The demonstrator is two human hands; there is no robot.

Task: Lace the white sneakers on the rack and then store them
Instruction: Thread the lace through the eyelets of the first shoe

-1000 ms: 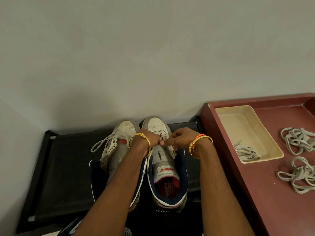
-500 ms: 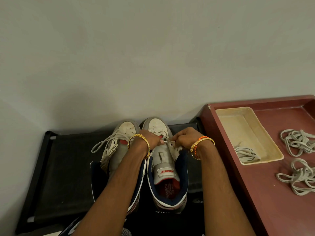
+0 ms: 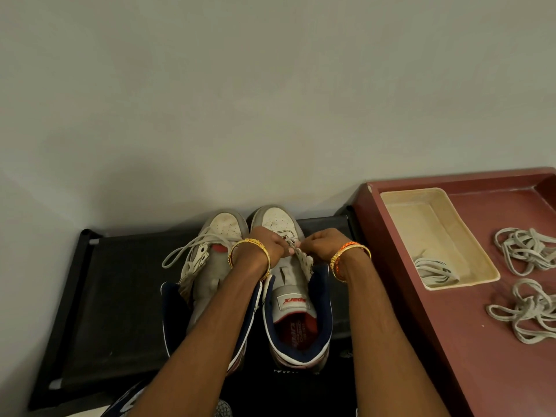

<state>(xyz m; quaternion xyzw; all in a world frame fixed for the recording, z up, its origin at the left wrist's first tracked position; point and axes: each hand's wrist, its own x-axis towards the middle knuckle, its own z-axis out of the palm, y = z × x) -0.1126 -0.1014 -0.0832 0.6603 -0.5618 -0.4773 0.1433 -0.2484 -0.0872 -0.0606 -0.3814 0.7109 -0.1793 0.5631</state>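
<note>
Right sneaker [image 3: 293, 296]: your left hand [image 3: 272, 243] and right hand [image 3: 323, 243], closer together than 1 second ago at 12 o'clock, pinch its lace [image 3: 296, 251]; threading continues.

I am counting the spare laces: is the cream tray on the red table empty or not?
Not empty. One bundled white lace lies in the near corner of the cream tray; the rest of its floor is bare.

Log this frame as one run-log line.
stage: lacing right sneaker | left hand: pinching lace at eyelets | right hand: pinching lace | left sneaker: laced | rack
</note>
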